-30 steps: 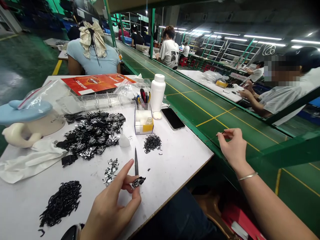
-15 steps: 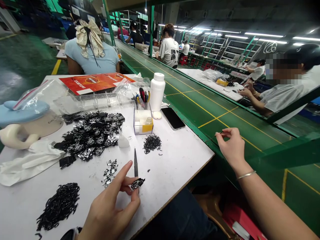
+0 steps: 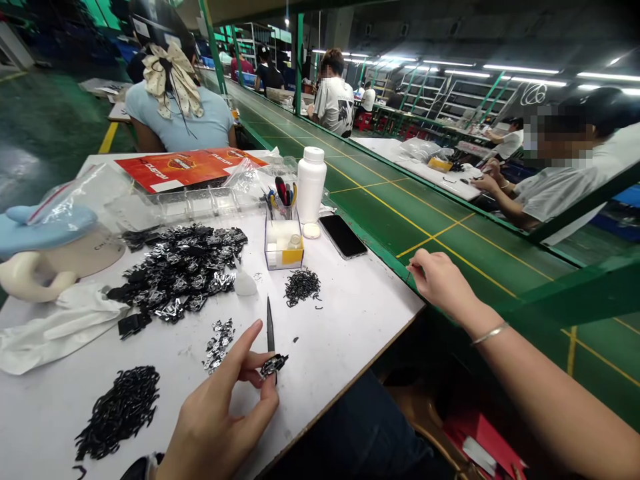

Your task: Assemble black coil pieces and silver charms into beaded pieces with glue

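Between thumb and fingers, my left hand pinches a small black and silver metal part above the front of the white table. Just behind that part lie black tweezers, pointing away from me. Over the green belt's edge, right of the table, my right hand is closed in a pinch. A thin dark tip pokes out from its fingers, too small to name. Small silver pieces lie left of the tweezers, and little black curved pieces are heaped beyond them.
A large pile of black and silver parts covers the table's middle left. Another heap of black curved pieces lies front left. Behind stand a clear tool box, a white bottle and a phone. Co-workers sit around the green conveyor.
My right hand has moved left, towards the table's edge, still pinched and turned more downward. My left hand keeps its hold on the metal part, almost unmoved.
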A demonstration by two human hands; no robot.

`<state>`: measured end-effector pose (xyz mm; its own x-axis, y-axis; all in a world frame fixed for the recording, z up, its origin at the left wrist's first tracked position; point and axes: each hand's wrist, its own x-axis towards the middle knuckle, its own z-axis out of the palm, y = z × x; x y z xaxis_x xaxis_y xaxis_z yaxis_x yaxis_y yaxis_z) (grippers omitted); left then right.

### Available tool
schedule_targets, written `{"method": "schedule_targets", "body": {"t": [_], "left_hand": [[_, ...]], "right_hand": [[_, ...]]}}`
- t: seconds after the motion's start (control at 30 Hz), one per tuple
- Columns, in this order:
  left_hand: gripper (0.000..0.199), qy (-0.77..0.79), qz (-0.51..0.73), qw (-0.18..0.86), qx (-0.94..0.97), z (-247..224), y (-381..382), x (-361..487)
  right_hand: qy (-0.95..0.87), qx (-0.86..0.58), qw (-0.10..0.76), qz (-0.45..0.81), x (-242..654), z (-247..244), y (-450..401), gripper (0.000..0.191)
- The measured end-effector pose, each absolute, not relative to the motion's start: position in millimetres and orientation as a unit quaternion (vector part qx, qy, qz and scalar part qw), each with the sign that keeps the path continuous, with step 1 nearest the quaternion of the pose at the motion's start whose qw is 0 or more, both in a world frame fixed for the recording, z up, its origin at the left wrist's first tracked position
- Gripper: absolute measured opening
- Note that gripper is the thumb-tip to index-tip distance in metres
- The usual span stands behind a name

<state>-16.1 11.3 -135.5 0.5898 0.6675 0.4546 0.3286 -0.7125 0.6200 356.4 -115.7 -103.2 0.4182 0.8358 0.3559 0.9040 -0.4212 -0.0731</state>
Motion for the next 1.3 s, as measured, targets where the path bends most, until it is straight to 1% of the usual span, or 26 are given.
{"method": "schedule_targets", "body": {"t": [0.07,0.2,0.27,0.47,0.57,0.67,0.77,0.93,1.1,1.23,1.3], "left_hand": [[0.058,0.279,0.357,0.235,0.860,-136,12,-17],[0.058,0.266,0.367,0.236,0.860,-138,14,-17],[0.059,0.263,0.372,0.237,0.858,-138,14,-17],[0.059,0.256,0.377,0.251,0.854,-137,13,-16],[0.057,0.252,0.378,0.244,0.857,-137,13,-17],[0.057,0.255,0.373,0.245,0.858,-137,13,-17],[0.057,0.256,0.370,0.249,0.858,-137,14,-16],[0.057,0.250,0.368,0.246,0.861,-136,12,-15],[0.058,0.244,0.365,0.251,0.863,-130,10,-14],[0.059,0.243,0.373,0.239,0.863,-126,9,-13],[0.059,0.242,0.376,0.239,0.862,-127,10,-14]], "right_hand": [[-0.488,-0.855,0.122,-0.130,365,-100,-109,0.003],[-0.426,-0.890,0.123,-0.106,389,-100,-92,0.022],[-0.424,-0.893,0.130,-0.083,398,-102,-80,0.027],[-0.473,-0.863,0.178,0.001,402,-104,-50,0.026],[-0.467,-0.849,0.247,-0.008,400,-93,-50,0.027],[-0.444,-0.827,0.343,-0.026,395,-78,-57,0.027],[-0.444,-0.785,0.432,-0.003,384,-65,-62,0.029],[-0.476,-0.708,0.520,0.028,353,-55,-48,0.033],[-0.514,-0.634,0.577,-0.021,315,-55,-6,0.028],[-0.560,-0.606,0.546,-0.144,285,-63,26,0.019],[-0.577,-0.600,0.525,-0.174,275,-72,39,0.017]]}}
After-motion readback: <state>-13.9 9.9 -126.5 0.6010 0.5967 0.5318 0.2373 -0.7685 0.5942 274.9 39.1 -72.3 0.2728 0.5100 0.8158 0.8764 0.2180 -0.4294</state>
